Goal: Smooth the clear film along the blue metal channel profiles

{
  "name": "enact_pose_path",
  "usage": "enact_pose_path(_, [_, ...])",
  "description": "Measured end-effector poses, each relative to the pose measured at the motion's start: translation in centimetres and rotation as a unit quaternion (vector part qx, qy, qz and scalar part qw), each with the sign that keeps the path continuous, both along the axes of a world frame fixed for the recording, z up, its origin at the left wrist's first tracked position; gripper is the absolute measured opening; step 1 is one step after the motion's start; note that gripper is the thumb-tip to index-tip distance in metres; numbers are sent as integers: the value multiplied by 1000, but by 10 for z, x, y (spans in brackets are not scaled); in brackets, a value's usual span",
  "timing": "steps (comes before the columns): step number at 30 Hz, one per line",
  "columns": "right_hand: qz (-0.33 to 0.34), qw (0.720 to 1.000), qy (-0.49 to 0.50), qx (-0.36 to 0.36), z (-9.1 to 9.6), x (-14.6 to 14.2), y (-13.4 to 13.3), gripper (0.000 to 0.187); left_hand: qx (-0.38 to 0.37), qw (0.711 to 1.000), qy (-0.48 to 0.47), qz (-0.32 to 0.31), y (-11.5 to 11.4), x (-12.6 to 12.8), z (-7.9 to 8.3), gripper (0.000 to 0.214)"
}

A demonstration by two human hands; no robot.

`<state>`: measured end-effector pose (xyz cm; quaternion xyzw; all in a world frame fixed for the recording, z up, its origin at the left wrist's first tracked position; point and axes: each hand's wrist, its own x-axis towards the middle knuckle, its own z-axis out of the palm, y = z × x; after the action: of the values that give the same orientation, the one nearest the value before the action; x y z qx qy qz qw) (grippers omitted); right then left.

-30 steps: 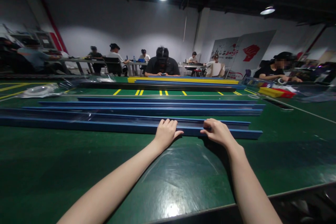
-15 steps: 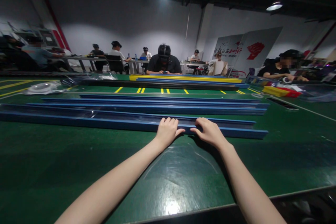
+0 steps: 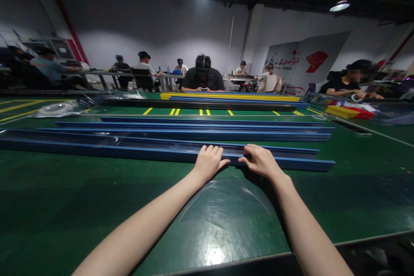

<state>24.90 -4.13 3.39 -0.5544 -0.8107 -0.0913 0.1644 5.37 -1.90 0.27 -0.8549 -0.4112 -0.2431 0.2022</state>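
A long blue channel rail (image 3: 129,152) lies across the green table (image 3: 64,207), nearest to me. My left hand (image 3: 208,161) grips its near wall, fingers curled over the top edge and thumb against the front. Close beside it, my right hand (image 3: 258,160) holds the same wall the same way. A clear film (image 3: 106,140) seems to lie along the inside of the rail. The rail's right end (image 3: 326,165) stops right of my hands.
More blue rails (image 3: 200,131) lie parallel behind the near one. Farther back are yellow and blue rails (image 3: 226,97), a plastic bag (image 3: 53,110) at left and red and yellow trays (image 3: 346,112) at right. Several people sit at tables beyond.
My right hand has slid left along the rail until it sits close to my left hand. The left hand has stayed on the rail.
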Motion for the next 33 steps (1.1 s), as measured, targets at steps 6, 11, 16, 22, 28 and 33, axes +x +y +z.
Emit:
enact_pose_path(6, [-49,999,13,-2,1,19,-4,23,12,1000,2,-13,-1,-1,2,34])
enact_pose_path(11, [-89,996,17,9,0,31,-7,23,7,1000,-4,-3,1,-1,0,35])
enact_pose_path(16, [-83,997,8,10,-1,30,-7,23,6,1000,-6,4,2,0,-1,36])
enact_pose_path(22, [-36,999,15,-6,-4,15,-4,29,5,1000,-8,5,1,1,0,35])
enact_pose_path(28, [-21,999,43,-2,-6,4,-1,29,5,1000,-7,0,1,1,-1,34])
enact_pose_path(33, [-24,999,47,3,-5,7,-1,30,7,1000,-5,5,1,1,-1,34])
